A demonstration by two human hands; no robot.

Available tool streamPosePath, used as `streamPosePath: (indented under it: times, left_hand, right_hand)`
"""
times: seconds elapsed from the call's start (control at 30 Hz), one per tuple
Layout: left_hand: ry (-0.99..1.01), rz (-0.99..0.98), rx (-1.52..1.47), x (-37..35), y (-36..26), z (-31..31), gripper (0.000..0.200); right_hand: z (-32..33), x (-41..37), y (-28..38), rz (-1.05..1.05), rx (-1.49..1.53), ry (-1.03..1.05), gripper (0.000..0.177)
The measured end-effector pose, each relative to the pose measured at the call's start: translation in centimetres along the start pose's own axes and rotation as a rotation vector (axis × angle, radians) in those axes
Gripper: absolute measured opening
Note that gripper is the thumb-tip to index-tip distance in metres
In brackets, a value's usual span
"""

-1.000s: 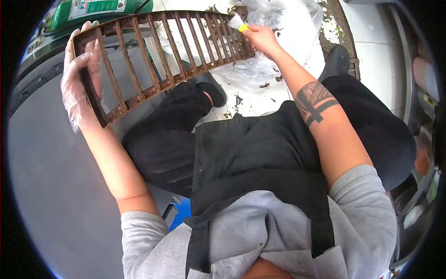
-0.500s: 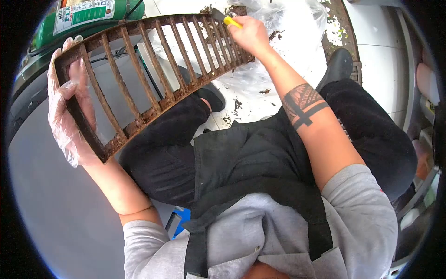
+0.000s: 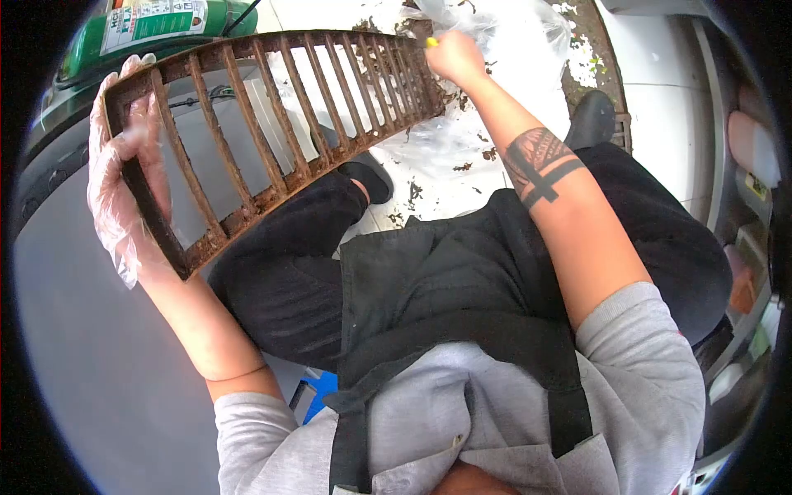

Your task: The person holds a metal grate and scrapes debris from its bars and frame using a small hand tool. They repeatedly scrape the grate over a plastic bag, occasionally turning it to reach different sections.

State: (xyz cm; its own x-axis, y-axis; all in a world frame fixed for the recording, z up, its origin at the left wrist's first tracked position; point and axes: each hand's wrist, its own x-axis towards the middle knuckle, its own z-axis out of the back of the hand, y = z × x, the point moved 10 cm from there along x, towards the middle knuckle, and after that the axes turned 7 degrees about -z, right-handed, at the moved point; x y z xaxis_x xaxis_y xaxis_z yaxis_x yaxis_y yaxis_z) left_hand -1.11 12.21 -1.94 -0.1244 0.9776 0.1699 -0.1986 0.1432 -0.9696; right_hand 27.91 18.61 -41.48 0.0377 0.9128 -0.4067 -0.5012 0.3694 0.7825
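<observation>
While held up over the lap, the long rusty brown slatted metal grate (image 3: 272, 124) has its near end gripped by the plastic-gloved left hand (image 3: 124, 173); right hand (image 3: 454, 58) is fisted round a yellow-handled tool (image 3: 431, 41) at far end, above crumpled clear plastic sheet (image 3: 495, 33) w/ debris.

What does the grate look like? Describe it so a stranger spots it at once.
Look above the black apron: the grate runs across the top of the view, the gloved left hand gripping one end, the right hand, closed on a yellow-handled tool, at the other. It alone is rust-brown metal with open slats.
</observation>
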Motion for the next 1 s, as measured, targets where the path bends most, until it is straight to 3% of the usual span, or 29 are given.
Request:
streamPosePath:
  times: [0.03,0.07,0.17,0.23,0.3,0.37,0.53,0.7,0.77,0.83,1.0]
  left_hand:
    - [0.004,-0.010,0.023,0.0,-0.1,0.0,0.074]
    - [0.002,-0.020,0.047,-0.1,0.0,0.1,0.076]
    - [-0.005,-0.011,0.013,-0.1,0.3,0.3,0.076]
    - [-0.001,-0.005,0.001,0.0,0.4,0.2,0.076]
    - [-0.015,-0.011,0.023,0.0,0.3,0.4,0.076]
    - [-0.020,-0.008,0.034,0.0,0.5,0.5,0.075]
    - [0.006,-0.050,0.103,0.3,0.2,1.0,0.064]
    - [-0.019,-0.028,0.122,0.3,0.5,2.0,0.058]
    - [0.019,-0.020,0.085,0.7,0.8,2.2,0.060]
    - [0.004,-0.011,0.093,0.3,0.8,2.3,0.061]
    - [0.020,0.010,0.117,0.7,1.3,2.9,0.068]
  right_hand:
    - [0.8,0.0,-1.9,-0.141,-0.198,-0.064,0.036]
    - [0.7,-0.2,-2.5,-0.143,-0.204,-0.062,0.036]
    - [1.2,-3.4,-2.1,-0.087,0.027,-0.118,0.031]
    - [-1.4,-4.3,-3.9,-0.304,0.351,0.101,0.027]
    - [-1.6,-5.6,-4.9,-0.342,0.377,0.139,0.025]
    - [-2.9,-7.4,-6.4,-0.491,0.557,0.323,0.026]
    - [-4.7,-11.2,-10.2,-0.543,0.542,0.556,0.027]
    - [-3.9,-13.8,-11.4,-0.604,0.511,0.519,0.028]
    - [-3.9,-13.9,-10.3,-0.468,0.529,0.507,0.034]
    - [-4.1,-14.6,-9.8,-0.479,0.541,0.515,0.041]
    - [-5.8,-14.3,-10.1,-0.534,0.770,0.363,0.037]
